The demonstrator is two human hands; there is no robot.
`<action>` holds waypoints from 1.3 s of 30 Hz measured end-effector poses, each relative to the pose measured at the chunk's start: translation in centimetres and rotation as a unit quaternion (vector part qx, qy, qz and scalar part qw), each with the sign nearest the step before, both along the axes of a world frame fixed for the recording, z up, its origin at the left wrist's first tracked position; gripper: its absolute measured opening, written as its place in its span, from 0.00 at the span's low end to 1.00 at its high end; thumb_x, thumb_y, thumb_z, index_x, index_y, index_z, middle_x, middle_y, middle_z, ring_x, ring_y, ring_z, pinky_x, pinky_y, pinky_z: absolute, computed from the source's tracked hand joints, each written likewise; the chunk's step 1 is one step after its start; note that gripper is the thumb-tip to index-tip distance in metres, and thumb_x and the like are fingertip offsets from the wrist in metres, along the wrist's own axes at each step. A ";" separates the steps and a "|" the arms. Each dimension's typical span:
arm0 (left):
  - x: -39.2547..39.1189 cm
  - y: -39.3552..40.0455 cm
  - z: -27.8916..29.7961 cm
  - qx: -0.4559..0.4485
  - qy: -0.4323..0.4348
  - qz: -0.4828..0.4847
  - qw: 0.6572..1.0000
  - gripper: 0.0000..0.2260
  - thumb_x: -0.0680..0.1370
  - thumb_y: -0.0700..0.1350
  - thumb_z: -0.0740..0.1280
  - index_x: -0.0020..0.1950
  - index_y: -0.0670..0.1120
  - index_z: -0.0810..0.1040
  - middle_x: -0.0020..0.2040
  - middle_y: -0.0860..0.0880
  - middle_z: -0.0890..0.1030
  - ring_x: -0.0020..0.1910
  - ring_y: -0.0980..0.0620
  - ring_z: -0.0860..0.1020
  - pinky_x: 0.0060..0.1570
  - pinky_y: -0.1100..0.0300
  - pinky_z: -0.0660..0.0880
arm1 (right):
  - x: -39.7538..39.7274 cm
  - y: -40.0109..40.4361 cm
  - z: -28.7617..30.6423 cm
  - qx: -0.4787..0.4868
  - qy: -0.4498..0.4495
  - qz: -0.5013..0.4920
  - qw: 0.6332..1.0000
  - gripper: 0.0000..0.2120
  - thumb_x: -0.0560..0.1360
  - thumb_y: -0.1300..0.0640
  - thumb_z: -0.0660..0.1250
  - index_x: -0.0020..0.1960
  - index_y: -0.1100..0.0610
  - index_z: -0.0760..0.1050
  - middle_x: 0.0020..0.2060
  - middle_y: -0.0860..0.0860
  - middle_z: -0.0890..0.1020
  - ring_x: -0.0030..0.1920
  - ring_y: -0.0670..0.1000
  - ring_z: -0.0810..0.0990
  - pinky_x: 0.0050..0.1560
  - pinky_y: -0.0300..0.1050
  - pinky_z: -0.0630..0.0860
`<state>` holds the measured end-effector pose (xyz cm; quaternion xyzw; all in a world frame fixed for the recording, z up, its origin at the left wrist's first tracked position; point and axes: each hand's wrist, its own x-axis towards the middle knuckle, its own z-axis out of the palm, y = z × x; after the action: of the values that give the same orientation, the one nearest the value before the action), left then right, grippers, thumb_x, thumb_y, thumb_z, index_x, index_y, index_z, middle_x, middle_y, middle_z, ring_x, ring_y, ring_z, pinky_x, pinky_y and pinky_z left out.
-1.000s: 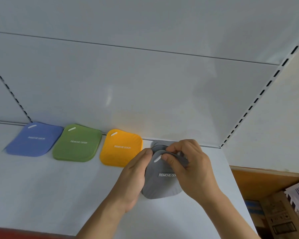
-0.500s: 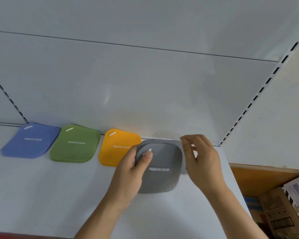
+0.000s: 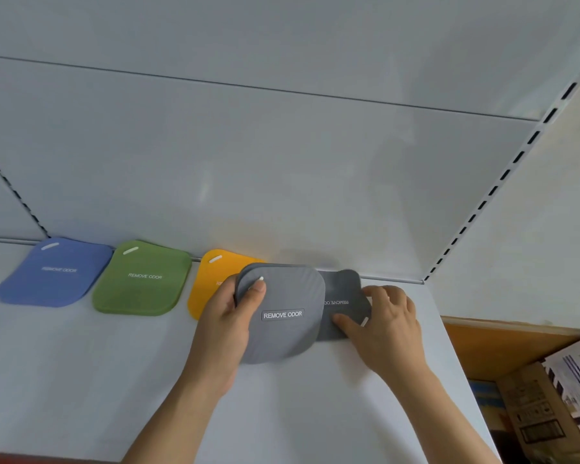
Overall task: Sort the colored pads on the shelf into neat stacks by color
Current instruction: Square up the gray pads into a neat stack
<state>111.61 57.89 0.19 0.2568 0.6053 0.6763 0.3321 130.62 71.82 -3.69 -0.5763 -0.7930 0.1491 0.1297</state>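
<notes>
Four colours of pad are seen from the head camera along the back of the white shelf: the blue pad at ten o'clock, then the green pad, the yellow pad, and grey at centre. A lighter grey pad is gripped at its left edge by the left hand, thumb on top. A darker grey pad, at its three o'clock and lying label-reversed, is pinned under the thumb of the right hand. The grey stack appears to be in hand; next, the two pads would need aligning one atop the other.
</notes>
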 end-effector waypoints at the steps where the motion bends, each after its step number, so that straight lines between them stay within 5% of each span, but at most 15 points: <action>1: 0.0 0.0 0.0 0.000 0.001 0.000 1.000 0.07 0.83 0.50 0.69 0.57 0.51 0.84 0.55 0.50 0.87 0.59 0.46 0.83 0.66 0.37 0.76 | -0.1 -0.3 0.1 0.004 0.016 0.003 1.000 0.29 0.70 0.36 0.72 0.66 0.46 0.71 0.61 0.48 0.74 0.65 0.56 0.71 0.61 0.55 0.74; 4: -0.1 0.1 0.3 0.004 0.011 0.004 1.000 0.09 0.81 0.53 0.69 0.57 0.50 0.83 0.55 0.49 0.86 0.59 0.44 0.83 0.66 0.37 0.76 | 0.2 -1.0 0.3 0.008 0.053 0.052 0.997 0.22 0.74 0.50 0.72 0.65 0.43 0.69 0.54 0.48 0.75 0.53 0.55 0.78 0.49 0.51 0.76; 9: -0.7 0.4 0.6 0.017 0.008 0.026 0.999 0.09 0.82 0.52 0.69 0.56 0.49 0.82 0.56 0.45 0.85 0.60 0.42 0.82 0.66 0.34 0.75 | 1.1 -0.8 1.8 -0.008 0.094 0.116 0.989 0.29 0.75 0.62 0.69 0.71 0.41 0.73 0.42 0.45 0.76 0.40 0.48 0.77 0.43 0.43 0.74; 13: -1.1 0.6 0.7 0.026 0.005 0.031 0.999 0.13 0.79 0.57 0.69 0.56 0.49 0.81 0.59 0.40 0.82 0.62 0.36 0.79 0.66 0.30 0.73 | 2.5 -0.5 5.4 0.060 0.147 0.084 0.984 0.22 0.76 0.61 0.70 0.66 0.44 0.75 0.41 0.42 0.81 0.41 0.46 0.78 0.43 0.44 0.73; 18: -1.2 1.0 0.4 0.015 -0.054 0.012 0.998 0.08 0.83 0.52 0.68 0.59 0.52 0.83 0.60 0.48 0.85 0.65 0.42 0.80 0.67 0.36 0.76 | 4.4 -1.1 11.8 0.114 0.257 0.140 0.949 0.15 0.75 0.62 0.74 0.49 0.42 0.78 0.46 0.37 0.84 0.48 0.42 0.83 0.51 0.39 0.78; 21: -0.8 1.3 0.5 0.003 -0.084 -0.021 0.996 0.08 0.84 0.48 0.66 0.59 0.54 0.84 0.61 0.50 0.85 0.65 0.45 0.80 0.66 0.40 0.75 | 5.1 -1.5 14.5 0.081 0.218 0.257 0.938 0.16 0.77 0.64 0.72 0.52 0.42 0.81 0.50 0.42 0.85 0.50 0.49 0.84 0.51 0.49 0.80; 24: -0.1 1.5 0.8 0.003 -0.098 -0.045 0.994 0.09 0.84 0.46 0.66 0.58 0.50 0.85 0.61 0.44 0.85 0.62 0.42 0.80 0.64 0.44 0.75 | 4.5 -1.7 15.1 0.051 0.161 0.359 0.918 0.19 0.78 0.67 0.69 0.56 0.43 0.82 0.52 0.40 0.83 0.52 0.47 0.83 0.50 0.44 0.78; 27: 0.7 1.6 0.7 -0.002 -0.112 -0.080 0.990 0.10 0.85 0.46 0.64 0.60 0.44 0.82 0.63 0.38 0.82 0.68 0.34 0.77 0.72 0.36 0.68 | 2.2 -2.0 13.9 0.034 0.128 0.428 0.894 0.23 0.78 0.71 0.66 0.58 0.44 0.82 0.52 0.40 0.82 0.52 0.44 0.82 0.50 0.42 0.78; 29: 1.5 1.5 1.0 -0.008 -0.111 -0.113 0.987 0.11 0.86 0.45 0.62 0.62 0.46 0.83 0.62 0.41 0.84 0.67 0.38 0.79 0.72 0.38 0.71 | 0.3 -2.1 12.5 0.064 0.114 0.453 0.882 0.23 0.78 0.70 0.65 0.62 0.44 0.81 0.51 0.41 0.81 0.51 0.44 0.80 0.51 0.39 0.76; 32: 2.5 1.3 1.3 -0.007 -0.086 -0.148 0.985 0.14 0.87 0.46 0.59 0.64 0.53 0.83 0.62 0.48 0.85 0.65 0.48 0.82 0.67 0.47 0.75 | -1.8 -2.3 10.3 0.113 0.126 0.418 0.893 0.23 0.78 0.66 0.65 0.67 0.46 0.76 0.52 0.42 0.81 0.51 0.49 0.77 0.51 0.42 0.75; 39: 2.6 0.8 1.0 -0.007 -0.124 -0.137 0.983 0.15 0.87 0.46 0.58 0.62 0.49 0.84 0.61 0.44 0.86 0.60 0.48 0.83 0.60 0.51 0.77 | -2.0 -2.3 7.0 0.172 0.212 0.278 0.921 0.11 0.72 0.57 0.77 0.52 0.52 0.80 0.46 0.44 0.79 0.47 0.49 0.79 0.45 0.47 0.78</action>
<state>114.18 58.65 1.19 0.2488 0.5232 0.6470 0.4957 128.61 69.52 3.27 -0.2566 -0.8886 0.1596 0.3451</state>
